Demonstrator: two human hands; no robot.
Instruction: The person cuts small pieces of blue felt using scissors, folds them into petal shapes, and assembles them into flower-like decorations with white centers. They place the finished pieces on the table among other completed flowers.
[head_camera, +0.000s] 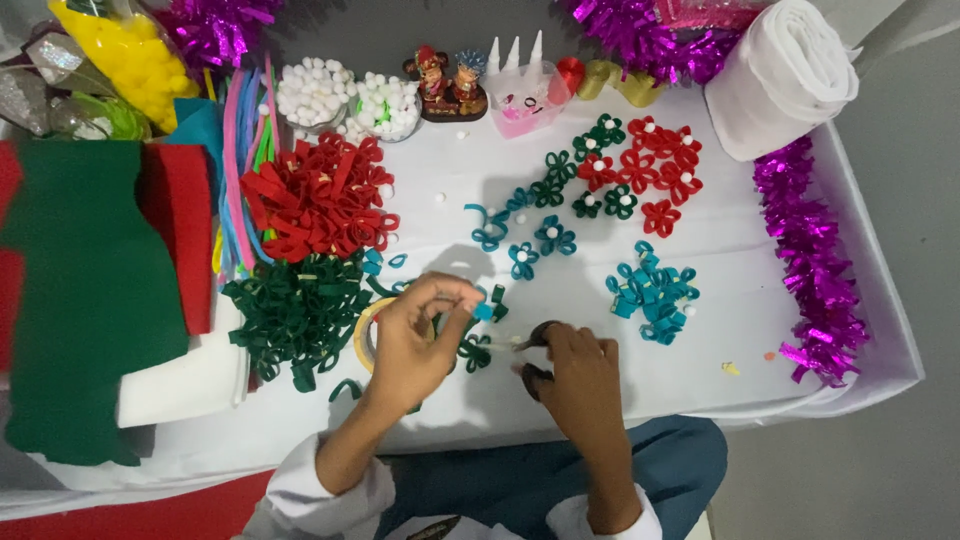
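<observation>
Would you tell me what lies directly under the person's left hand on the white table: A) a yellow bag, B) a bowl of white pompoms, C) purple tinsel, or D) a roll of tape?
D: the roll of tape shows its pale ring just beneath the left hand, beside the green loops.

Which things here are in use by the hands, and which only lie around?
In use: left hand pinching a teal felt loop; right hand holding scissors; tape roll under the left hand.

Lying about: purple tinsel, white roll, yellow pompoms, figurine.
</observation>
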